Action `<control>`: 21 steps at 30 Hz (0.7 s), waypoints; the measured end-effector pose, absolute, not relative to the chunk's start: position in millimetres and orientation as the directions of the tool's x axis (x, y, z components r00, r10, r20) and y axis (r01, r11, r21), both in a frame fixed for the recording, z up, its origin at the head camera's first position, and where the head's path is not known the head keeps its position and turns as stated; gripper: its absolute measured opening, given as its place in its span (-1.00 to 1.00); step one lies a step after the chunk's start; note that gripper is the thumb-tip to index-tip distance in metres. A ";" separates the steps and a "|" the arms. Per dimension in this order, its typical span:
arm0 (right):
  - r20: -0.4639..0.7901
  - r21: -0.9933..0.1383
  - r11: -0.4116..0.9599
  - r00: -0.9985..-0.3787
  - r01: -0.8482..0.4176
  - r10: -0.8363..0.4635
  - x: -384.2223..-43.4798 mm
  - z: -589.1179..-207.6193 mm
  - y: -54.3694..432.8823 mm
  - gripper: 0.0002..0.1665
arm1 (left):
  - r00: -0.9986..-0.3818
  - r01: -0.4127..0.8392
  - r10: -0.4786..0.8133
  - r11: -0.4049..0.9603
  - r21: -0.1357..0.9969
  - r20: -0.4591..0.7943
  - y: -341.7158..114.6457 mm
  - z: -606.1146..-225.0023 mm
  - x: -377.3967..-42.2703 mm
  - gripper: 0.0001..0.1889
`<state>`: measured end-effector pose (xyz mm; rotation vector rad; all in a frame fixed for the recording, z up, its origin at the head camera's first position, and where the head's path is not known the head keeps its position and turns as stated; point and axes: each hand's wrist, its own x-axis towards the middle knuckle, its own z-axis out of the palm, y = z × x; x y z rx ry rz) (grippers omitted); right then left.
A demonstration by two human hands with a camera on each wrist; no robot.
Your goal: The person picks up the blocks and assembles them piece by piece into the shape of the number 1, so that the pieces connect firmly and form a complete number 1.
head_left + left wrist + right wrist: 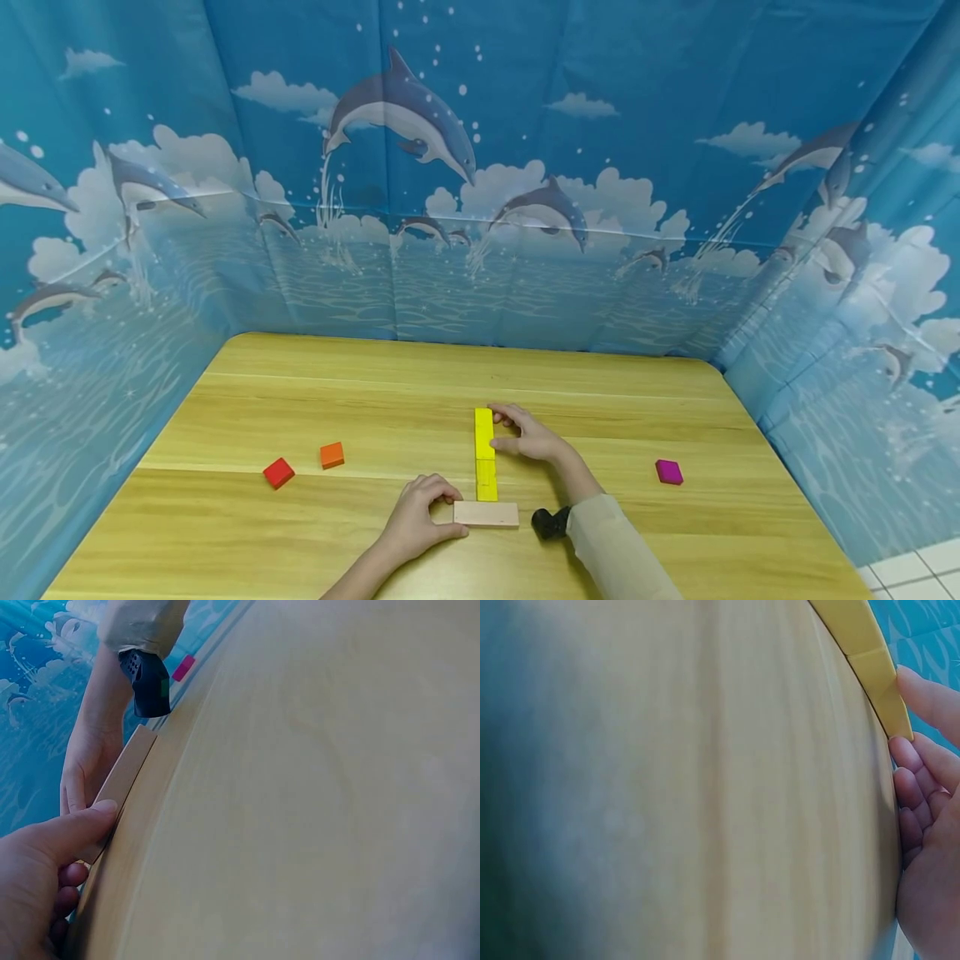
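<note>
A plain wooden block (486, 514) lies crosswise on the table. My left hand (417, 518) holds its left end, the thumb (103, 806) on its near side and curled fingers at the far side. From its far edge two yellow blocks (483, 433) run away end to end in a line; a seam shows between them in the right wrist view. My right hand (531, 435) is beside the farther yellow block, loosely bent, thumb at its right side and index fingertip at its far end. The fingers do not wrap round it.
A red block (278, 473) and an orange block (332, 455) lie on the left of the wooden table (225, 533). At the right lies a magenta block (669, 472). A black device (551, 523) sits at the right wrist. A dolphin-print curtain (480, 275) hangs round the table.
</note>
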<state>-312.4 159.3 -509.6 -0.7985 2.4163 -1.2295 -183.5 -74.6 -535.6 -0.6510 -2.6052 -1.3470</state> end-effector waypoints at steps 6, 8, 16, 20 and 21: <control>-0.031 -0.818 0.473 -0.794 -0.329 -0.607 -312.6 -509.8 159.4 -0.24 | -0.903 0.422 0.311 0.507 0.751 0.297 -74.2 -536.6 -183.8 -0.62; -0.038 -0.821 0.474 -0.797 -0.319 -0.602 -312.6 -509.9 159.1 -0.24 | -0.904 0.419 0.312 0.512 0.749 0.293 -73.9 -537.0 -183.9 -0.61; -0.029 -0.822 0.464 -0.789 -0.330 -0.613 -305.2 -498.5 154.5 -0.29 | -0.906 0.417 0.309 0.530 0.739 0.289 -73.2 -536.8 -183.2 -0.60; -0.037 -0.837 0.444 -0.776 -0.320 -0.629 -297.2 -481.8 152.1 -0.30 | -0.907 0.415 0.310 0.536 0.736 0.286 -72.8 -536.8 -183.0 -0.60; -0.037 -0.839 0.440 -0.772 -0.321 -0.635 -295.7 -478.3 152.0 -0.29 | -0.907 0.415 0.310 0.537 0.734 0.286 -72.7 -537.0 -183.0 -0.60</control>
